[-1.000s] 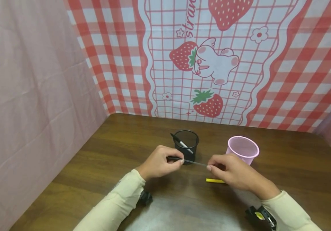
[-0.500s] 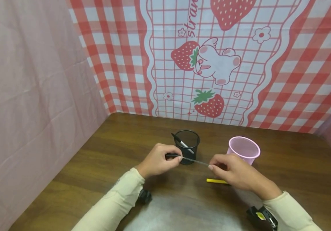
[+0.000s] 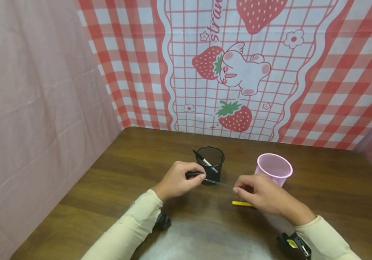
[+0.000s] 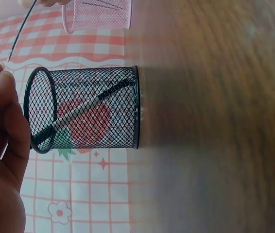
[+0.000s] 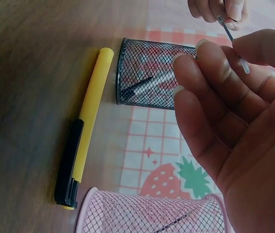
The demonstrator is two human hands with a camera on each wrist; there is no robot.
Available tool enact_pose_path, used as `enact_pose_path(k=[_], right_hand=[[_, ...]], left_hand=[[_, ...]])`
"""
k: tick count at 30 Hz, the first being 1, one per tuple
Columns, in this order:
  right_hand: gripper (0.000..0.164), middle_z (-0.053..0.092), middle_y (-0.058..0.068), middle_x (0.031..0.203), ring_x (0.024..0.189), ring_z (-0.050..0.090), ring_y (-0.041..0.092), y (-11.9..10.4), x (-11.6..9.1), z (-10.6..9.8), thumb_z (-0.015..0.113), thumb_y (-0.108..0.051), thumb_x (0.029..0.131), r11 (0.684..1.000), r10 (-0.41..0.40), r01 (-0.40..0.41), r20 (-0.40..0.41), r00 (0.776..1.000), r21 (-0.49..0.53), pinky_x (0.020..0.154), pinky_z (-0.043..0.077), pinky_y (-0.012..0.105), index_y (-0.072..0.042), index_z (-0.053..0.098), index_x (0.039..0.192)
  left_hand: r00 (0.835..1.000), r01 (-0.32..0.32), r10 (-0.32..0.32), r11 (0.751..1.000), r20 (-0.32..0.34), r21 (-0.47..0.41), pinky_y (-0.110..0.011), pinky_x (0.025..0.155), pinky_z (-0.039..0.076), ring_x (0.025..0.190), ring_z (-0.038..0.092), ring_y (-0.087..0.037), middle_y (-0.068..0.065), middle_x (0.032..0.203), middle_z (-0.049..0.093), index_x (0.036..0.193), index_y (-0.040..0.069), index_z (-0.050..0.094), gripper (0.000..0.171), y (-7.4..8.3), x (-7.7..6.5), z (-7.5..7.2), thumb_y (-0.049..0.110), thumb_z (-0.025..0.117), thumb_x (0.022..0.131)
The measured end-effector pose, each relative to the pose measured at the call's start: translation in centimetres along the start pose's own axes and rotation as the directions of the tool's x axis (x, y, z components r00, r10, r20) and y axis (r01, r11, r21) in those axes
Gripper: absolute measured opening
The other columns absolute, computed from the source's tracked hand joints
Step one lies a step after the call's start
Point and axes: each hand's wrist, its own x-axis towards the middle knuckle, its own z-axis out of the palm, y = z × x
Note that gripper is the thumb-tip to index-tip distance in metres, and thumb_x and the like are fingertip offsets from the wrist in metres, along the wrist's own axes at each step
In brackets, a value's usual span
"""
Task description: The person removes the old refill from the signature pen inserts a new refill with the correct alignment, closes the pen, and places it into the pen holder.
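My left hand [image 3: 180,182] pinches a short black pen barrel [image 3: 193,174] between thumb and fingers; most of the barrel is hidden. Facing it, my right hand [image 3: 260,193] pinches a thin grey rod, like a pen refill [image 3: 219,183], between thumb and forefinger. The refill's pale translucent end shows past the thumb in the right wrist view. Its other end points at the left fingertips, a small gap apart in the left wrist view. Below the right hand a yellow pen-shaped stick [image 5: 91,92] with a black clip lies on the table.
Just behind the left hand stands a black mesh cup [image 3: 216,177], with a black-and-white marker [image 3: 208,163] leaning in it. A pink mesh cup [image 3: 278,180] stands behind the right hand; a thin dark line shows through its mesh. A strawberry-print cloth [image 3: 218,115] hangs behind the table.
Both hands stay almost where they were. Compared with half a second ago, the refill's left end sits slightly lower beside the left fingertips.
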Motion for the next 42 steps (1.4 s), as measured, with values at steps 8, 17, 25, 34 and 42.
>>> enact_pose_path(k=[8, 17, 25, 34, 42], right_hand=[[0.015, 0.052, -0.023, 0.068, 0.061, 0.049, -0.003, -0.37, 0.02, -0.03, 0.071, -0.015, 0.093, 0.998, 0.012, -0.006, 0.095, 0.995, -0.067, 0.054, 0.043, 0.02, -0.024, 0.065, 0.082], [0.023, 0.05, -0.022, 0.064, 0.057, 0.047, -0.004, -0.26, -0.02, 0.05, 0.07, -0.016, 0.092, 0.996, 0.051, -0.037, 0.179, 0.983, -0.079, 0.051, 0.042, 0.02, -0.028, 0.059, 0.076], [0.024, 0.05, -0.023, 0.063, 0.056, 0.047, -0.004, -0.17, -0.35, 0.48, 0.069, -0.019, 0.092, 0.992, 0.081, -0.057, 0.221, 0.972, -0.111, 0.052, 0.041, 0.02, -0.03, 0.058, 0.075], [0.024, 0.051, -0.022, 0.062, 0.054, 0.049, -0.004, -0.22, -0.33, 0.52, 0.068, -0.021, 0.094, 0.991, 0.11, -0.085, 0.261, 0.959, -0.104, 0.052, 0.043, 0.02, -0.029, 0.058, 0.074], [0.027, 0.046, -0.021, 0.061, 0.054, 0.045, -0.004, -0.15, -0.22, 0.72, 0.069, -0.019, 0.092, 0.99, 0.09, -0.058, 0.263, 0.96, -0.129, 0.049, 0.039, 0.02, -0.029, 0.056, 0.07]], left_hand=[[1.0, 0.005, -0.004, 1.0, -0.006, 0.027, -0.022, 0.065, 0.053, 0.071, 0.061, -0.004, 0.005, 0.085, 0.071, 0.095, 0.009, 0.075, 0.005, 0.17, -0.05, 0.13, 0.011, 0.073, 0.09], [1.0, 0.008, -0.009, 1.0, 0.02, 0.025, -0.021, 0.07, 0.055, 0.077, 0.065, -0.003, 0.004, 0.087, 0.073, 0.095, 0.008, 0.076, 0.006, 0.25, 0.02, 0.42, 0.012, 0.075, 0.09], [0.999, 0.024, -0.025, 0.999, 0.037, 0.03, -0.021, 0.071, 0.055, 0.078, 0.066, -0.003, 0.005, 0.088, 0.073, 0.095, 0.006, 0.077, 0.009, 0.31, -0.1, 0.71, 0.012, 0.076, 0.09], [0.999, 0.032, -0.032, 0.999, 0.035, 0.021, -0.021, 0.071, 0.055, 0.078, 0.066, -0.002, 0.005, 0.088, 0.073, 0.095, 0.009, 0.077, 0.006, 0.24, -0.11, 0.89, 0.013, 0.076, 0.09], [0.999, 0.016, -0.017, 1.0, 0.042, 0.021, -0.021, 0.071, 0.055, 0.077, 0.065, -0.002, 0.005, 0.087, 0.073, 0.095, 0.006, 0.077, 0.008, 0.33, 0.13, 0.83, 0.013, 0.076, 0.09]])
